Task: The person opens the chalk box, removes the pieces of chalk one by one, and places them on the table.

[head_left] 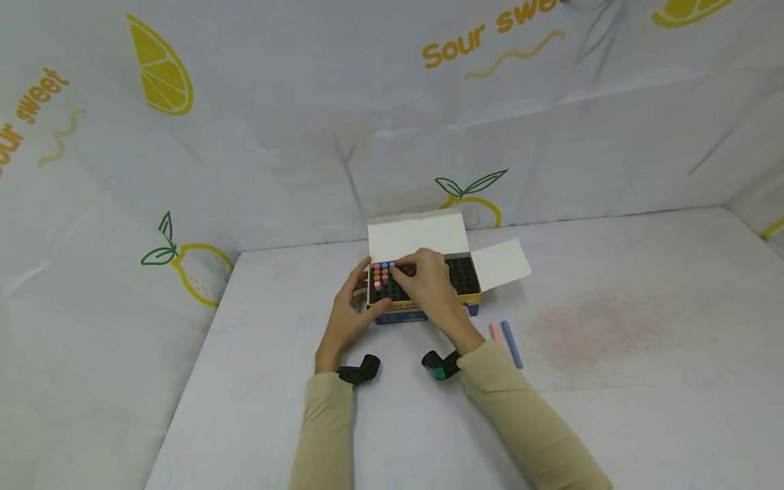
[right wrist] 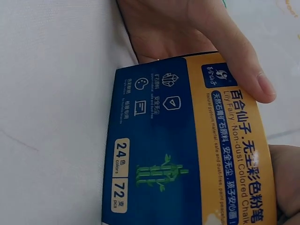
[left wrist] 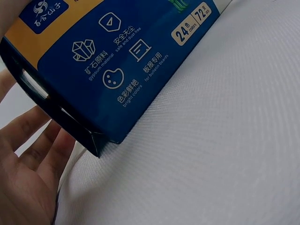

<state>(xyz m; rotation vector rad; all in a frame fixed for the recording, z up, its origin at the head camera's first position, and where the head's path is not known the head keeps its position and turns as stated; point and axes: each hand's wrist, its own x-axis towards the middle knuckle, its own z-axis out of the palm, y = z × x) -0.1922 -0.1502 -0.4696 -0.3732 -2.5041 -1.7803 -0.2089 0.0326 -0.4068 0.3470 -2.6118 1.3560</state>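
Observation:
A box of colored chalk (head_left: 422, 314), blue and yellow, stands open with its lid folded back. Several pink, orange and blue chalk sticks (head_left: 378, 276) stand upright in the left part of its dark holed insert (head_left: 463, 275). My left hand (head_left: 350, 313) grips the box's left end, thumb on the front upper edge (right wrist: 255, 86) and fingers round the side (left wrist: 40, 150). Over the insert, my right hand (head_left: 429, 282) pinches with thumb and index finger at the top of a blue chalk stick (head_left: 393, 265). Its fingertips are hidden in the right wrist view.
A pink chalk stick (head_left: 495, 333) and a longer blue chalk stick (head_left: 512, 344) lie on the white-covered table (head_left: 612, 422), beside my right forearm. The box's white side flap (head_left: 503, 264) sticks out to the right. Behind stands a white lemon-print backdrop (head_left: 275, 156).

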